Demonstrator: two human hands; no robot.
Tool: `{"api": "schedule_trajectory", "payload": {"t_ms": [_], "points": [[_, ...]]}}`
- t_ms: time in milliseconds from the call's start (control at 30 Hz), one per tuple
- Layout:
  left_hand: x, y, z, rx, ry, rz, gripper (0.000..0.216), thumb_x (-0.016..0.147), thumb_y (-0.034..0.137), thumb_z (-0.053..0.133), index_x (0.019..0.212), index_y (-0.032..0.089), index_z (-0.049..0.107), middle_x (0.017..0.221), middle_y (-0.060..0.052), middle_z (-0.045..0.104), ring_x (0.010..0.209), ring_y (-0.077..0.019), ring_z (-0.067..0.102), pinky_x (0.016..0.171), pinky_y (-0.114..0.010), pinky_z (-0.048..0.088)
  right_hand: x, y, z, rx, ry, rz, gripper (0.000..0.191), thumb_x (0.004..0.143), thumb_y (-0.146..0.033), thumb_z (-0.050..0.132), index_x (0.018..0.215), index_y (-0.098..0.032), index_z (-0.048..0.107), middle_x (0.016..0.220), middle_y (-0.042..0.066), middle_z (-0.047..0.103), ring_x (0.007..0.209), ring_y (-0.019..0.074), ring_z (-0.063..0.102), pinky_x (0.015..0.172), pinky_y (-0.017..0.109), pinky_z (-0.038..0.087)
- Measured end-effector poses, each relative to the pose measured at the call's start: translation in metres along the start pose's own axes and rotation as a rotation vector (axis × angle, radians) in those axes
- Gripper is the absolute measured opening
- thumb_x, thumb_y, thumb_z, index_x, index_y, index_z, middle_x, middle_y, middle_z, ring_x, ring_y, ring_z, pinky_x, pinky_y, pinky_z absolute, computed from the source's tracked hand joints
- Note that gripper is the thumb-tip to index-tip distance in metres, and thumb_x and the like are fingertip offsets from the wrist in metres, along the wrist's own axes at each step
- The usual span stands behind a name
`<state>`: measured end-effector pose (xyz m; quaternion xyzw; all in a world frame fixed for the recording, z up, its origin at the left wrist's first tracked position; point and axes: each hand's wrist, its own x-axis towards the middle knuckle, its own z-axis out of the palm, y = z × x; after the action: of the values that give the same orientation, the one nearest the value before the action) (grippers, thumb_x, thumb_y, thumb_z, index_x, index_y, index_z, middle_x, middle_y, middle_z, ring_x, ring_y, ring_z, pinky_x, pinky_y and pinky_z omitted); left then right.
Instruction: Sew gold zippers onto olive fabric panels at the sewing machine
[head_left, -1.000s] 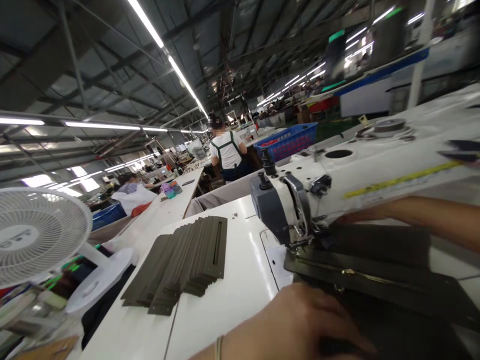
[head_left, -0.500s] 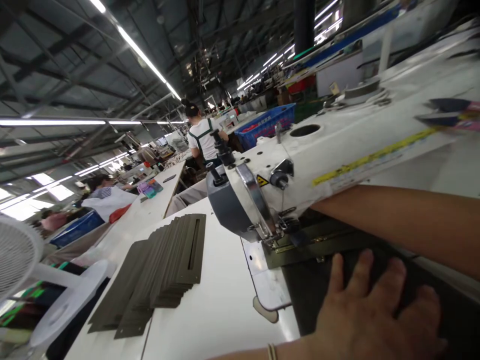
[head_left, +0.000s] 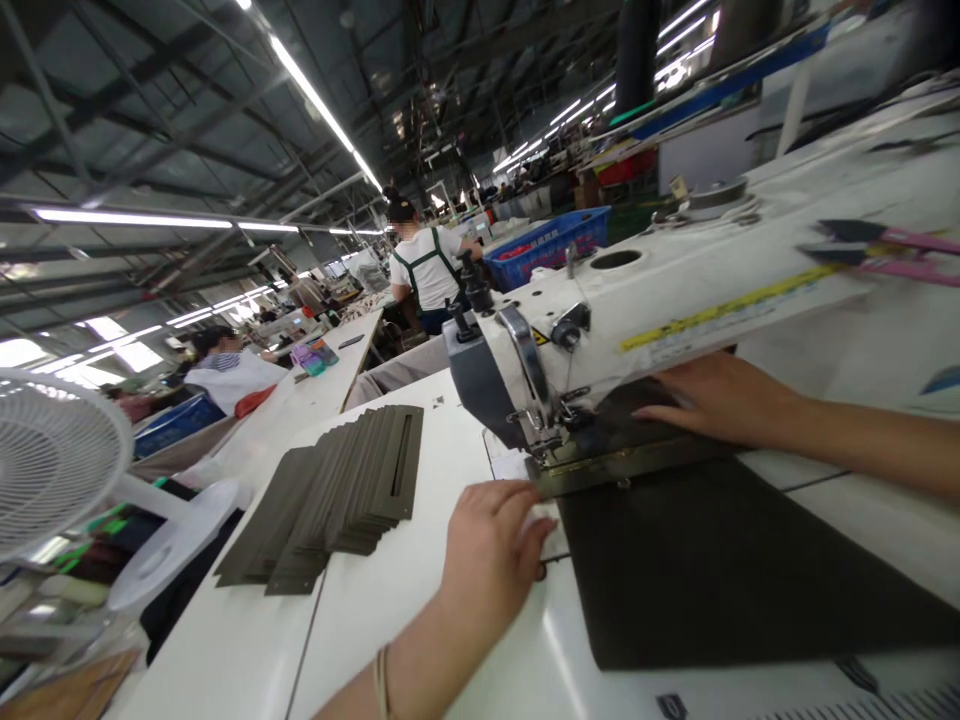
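Observation:
A white sewing machine (head_left: 675, 300) stands across the table, its needle head at the left. A dark olive fabric panel (head_left: 712, 570) with a zipper strip along its far edge lies under the presser foot (head_left: 551, 445). My left hand (head_left: 491, 550) rests on the table at the panel's near left corner, fingers curled against the fabric edge. My right hand (head_left: 720, 400) lies flat with fingers stretched on the fabric under the machine arm, just right of the needle.
A fanned stack of olive slotted pieces (head_left: 337, 495) lies on the white table (head_left: 420, 610) to the left. A white fan (head_left: 60, 460) stands at the far left. Pink-handled scissors (head_left: 877, 245) lie on the machine top. Other workers (head_left: 424, 270) sit at tables beyond, near a blue basket (head_left: 551, 240).
My left hand has slid from flat on the dark panel to its left corner by the presser foot. My right hand has drawn back and now shows under the machine arm.

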<state>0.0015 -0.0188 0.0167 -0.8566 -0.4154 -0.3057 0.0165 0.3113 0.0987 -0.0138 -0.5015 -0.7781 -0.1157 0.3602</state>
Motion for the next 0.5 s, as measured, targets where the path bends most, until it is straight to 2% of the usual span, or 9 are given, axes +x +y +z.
{"api": "schedule_trajectory", "payload": {"t_ms": [67,133,200,267,300,367,500], "points": [[0.004,-0.011,0.005,0.068,-0.065,0.070,0.018,0.090,0.017,0.064,0.108,0.017,0.066,0.110,-0.011,0.072,0.104,-0.0262,0.068,0.094,-0.047,0.054,0.003,-0.004,-0.006,-0.011,-0.038,-0.053,0.021,0.095,-0.027,0.056,0.094,-0.011,0.069,0.092,0.012,0.069,0.088,0.0209,0.065,0.080,0.038,0.052],[0.009,-0.016,0.012,0.093,-0.128,0.138,0.018,0.093,0.013,0.059,0.109,0.017,0.066,0.113,-0.010,0.072,0.109,-0.0230,0.067,0.102,-0.045,0.049,0.000,-0.021,-0.019,-0.013,-0.025,-0.099,0.023,0.095,-0.023,0.053,0.088,-0.010,0.071,0.090,0.018,0.070,0.091,0.0250,0.065,0.082,0.040,0.050],[0.015,-0.017,0.016,0.099,-0.181,0.122,0.021,0.091,0.006,0.055,0.106,0.016,0.066,0.109,-0.008,0.073,0.104,-0.0196,0.068,0.102,-0.040,0.049,-0.011,-0.048,-0.032,0.013,-0.020,-0.199,0.023,0.096,-0.024,0.052,0.088,-0.014,0.071,0.094,0.016,0.071,0.091,0.0246,0.065,0.082,0.038,0.049],[0.021,-0.016,0.015,0.106,-0.201,0.038,0.022,0.089,0.003,0.055,0.101,0.016,0.067,0.099,-0.006,0.075,0.093,-0.0190,0.070,0.095,-0.036,0.052,-0.023,-0.080,-0.038,0.063,-0.066,-0.345,0.026,0.097,-0.025,0.049,0.083,-0.017,0.069,0.084,0.010,0.070,0.076,0.0196,0.065,0.070,0.033,0.049],[0.023,-0.015,0.013,0.111,-0.200,-0.007,0.021,0.088,0.002,0.055,0.099,0.016,0.067,0.093,-0.005,0.075,0.088,-0.0192,0.071,0.090,-0.035,0.054,-0.029,-0.095,-0.037,0.077,-0.108,-0.382,0.025,0.097,-0.024,0.048,0.084,-0.018,0.069,0.081,0.008,0.070,0.070,0.0180,0.064,0.065,0.031,0.048],[0.026,-0.015,0.010,0.121,-0.184,-0.062,0.019,0.088,0.005,0.056,0.096,0.017,0.068,0.084,-0.003,0.075,0.081,-0.0201,0.070,0.083,-0.033,0.055,-0.035,-0.117,-0.028,0.061,-0.193,-0.357,0.018,0.094,-0.023,0.052,0.092,-0.017,0.069,0.083,0.006,0.072,0.064,0.0177,0.065,0.058,0.029,0.047],[0.027,-0.014,0.009,0.122,-0.166,-0.093,0.018,0.089,0.007,0.057,0.096,0.018,0.069,0.083,-0.002,0.074,0.080,-0.0209,0.070,0.079,-0.033,0.054,-0.033,-0.133,-0.002,0.005,-0.265,-0.253,0.017,0.089,-0.026,0.059,0.097,-0.015,0.070,0.075,0.006,0.073,0.060,0.0213,0.068,0.051,0.030,0.045]]}}
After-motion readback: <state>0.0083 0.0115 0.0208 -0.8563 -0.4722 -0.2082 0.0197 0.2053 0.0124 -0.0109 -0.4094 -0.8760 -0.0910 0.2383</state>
